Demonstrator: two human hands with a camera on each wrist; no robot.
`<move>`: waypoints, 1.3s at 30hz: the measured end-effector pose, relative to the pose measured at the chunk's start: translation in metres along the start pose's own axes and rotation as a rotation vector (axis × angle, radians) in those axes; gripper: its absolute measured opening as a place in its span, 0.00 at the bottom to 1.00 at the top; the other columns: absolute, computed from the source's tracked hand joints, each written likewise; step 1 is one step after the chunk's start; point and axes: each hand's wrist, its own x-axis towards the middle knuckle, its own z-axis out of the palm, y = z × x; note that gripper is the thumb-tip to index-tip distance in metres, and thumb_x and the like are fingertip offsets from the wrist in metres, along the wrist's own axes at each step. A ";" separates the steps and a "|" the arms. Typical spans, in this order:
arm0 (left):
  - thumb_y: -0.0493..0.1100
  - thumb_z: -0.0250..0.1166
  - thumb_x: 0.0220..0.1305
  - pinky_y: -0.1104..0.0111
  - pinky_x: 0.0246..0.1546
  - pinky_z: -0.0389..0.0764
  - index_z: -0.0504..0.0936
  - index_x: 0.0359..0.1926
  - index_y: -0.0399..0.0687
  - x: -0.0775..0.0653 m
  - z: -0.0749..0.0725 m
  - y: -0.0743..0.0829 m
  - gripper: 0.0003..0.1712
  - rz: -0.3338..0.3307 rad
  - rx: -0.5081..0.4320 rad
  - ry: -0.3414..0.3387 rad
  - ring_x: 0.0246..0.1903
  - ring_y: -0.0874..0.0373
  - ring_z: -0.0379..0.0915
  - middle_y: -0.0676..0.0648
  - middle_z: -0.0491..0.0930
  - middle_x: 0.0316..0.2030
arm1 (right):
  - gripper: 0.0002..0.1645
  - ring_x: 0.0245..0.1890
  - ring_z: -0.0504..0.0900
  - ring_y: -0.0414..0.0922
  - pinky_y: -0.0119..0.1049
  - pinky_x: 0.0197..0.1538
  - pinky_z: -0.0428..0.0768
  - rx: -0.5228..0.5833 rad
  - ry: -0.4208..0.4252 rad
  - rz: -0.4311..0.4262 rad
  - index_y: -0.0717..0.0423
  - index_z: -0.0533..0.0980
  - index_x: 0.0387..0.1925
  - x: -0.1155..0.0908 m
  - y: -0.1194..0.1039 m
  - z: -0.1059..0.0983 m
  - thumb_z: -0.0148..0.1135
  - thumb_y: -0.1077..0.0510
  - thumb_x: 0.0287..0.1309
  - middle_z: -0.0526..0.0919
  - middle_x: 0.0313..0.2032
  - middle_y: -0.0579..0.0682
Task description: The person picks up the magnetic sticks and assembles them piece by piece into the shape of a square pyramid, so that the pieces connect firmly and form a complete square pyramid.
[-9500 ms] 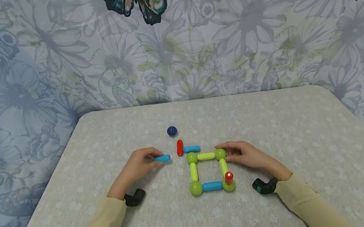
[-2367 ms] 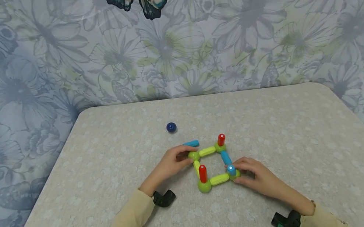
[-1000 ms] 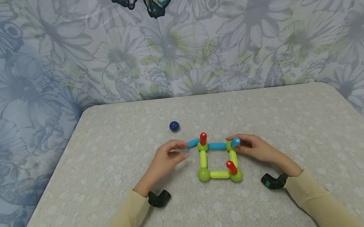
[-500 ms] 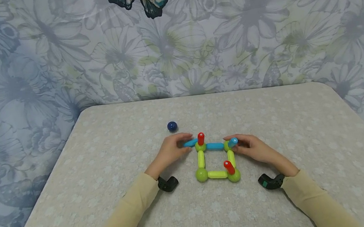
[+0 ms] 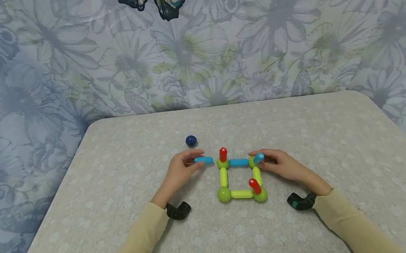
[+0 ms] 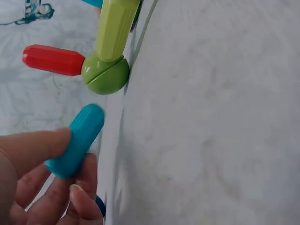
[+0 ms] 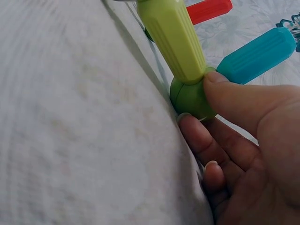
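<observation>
My left hand [image 5: 179, 171] pinches a loose blue rod [image 6: 78, 139] between thumb and fingers, just left of a square frame of green balls and rods. A narrow gap parts the rod from the far-left green ball [image 5: 222, 163], from which a red rod [image 5: 223, 154] stands up. My right hand [image 5: 285, 166] holds the far-right green ball [image 7: 191, 97] between thumb and fingers. Out of that ball a second blue rod [image 7: 258, 54] slants upward. Another red rod [image 5: 255, 185] leans up from the near-right ball [image 5: 260, 195]. The near-left ball [image 5: 224, 194] bears no upright rod.
A dark blue ball [image 5: 191, 141] lies on the pale patterned table [image 5: 318, 126], just beyond my left hand. The frame's far side is a blue rod [image 5: 238, 162]; its other sides are lime rods. Behind the table's far edge hangs a flowered wall covering [image 5: 214, 59].
The square has been turned and has gained upright rods. My left hand has taken the loose blue rod from the table and drawn it left, off the far-left ball. My right hand stays put lately.
</observation>
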 end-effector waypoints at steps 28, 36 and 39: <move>0.38 0.66 0.60 0.63 0.45 0.77 0.79 0.50 0.33 -0.035 0.024 0.030 0.18 0.027 -0.367 -0.233 0.45 0.52 0.75 0.43 0.79 0.45 | 0.22 0.41 0.74 0.51 0.40 0.44 0.74 -0.040 0.032 0.004 0.65 0.72 0.57 0.001 -0.040 0.008 0.57 0.68 0.62 0.77 0.51 0.56; 0.35 0.67 0.59 0.65 0.45 0.77 0.79 0.49 0.31 -0.035 0.029 0.031 0.18 0.034 -0.335 -0.285 0.42 0.54 0.75 0.39 0.79 0.43 | 0.22 0.49 0.74 0.50 0.45 0.51 0.72 -0.029 0.028 0.021 0.62 0.72 0.59 0.002 -0.037 0.009 0.58 0.65 0.62 0.75 0.55 0.56; 0.35 0.67 0.58 0.65 0.46 0.77 0.79 0.50 0.32 -0.036 0.031 0.030 0.19 0.041 -0.330 -0.319 0.41 0.54 0.76 0.39 0.80 0.43 | 0.23 0.47 0.75 0.47 0.42 0.49 0.74 -0.061 0.028 0.013 0.58 0.72 0.60 0.002 -0.021 0.007 0.59 0.60 0.63 0.77 0.53 0.52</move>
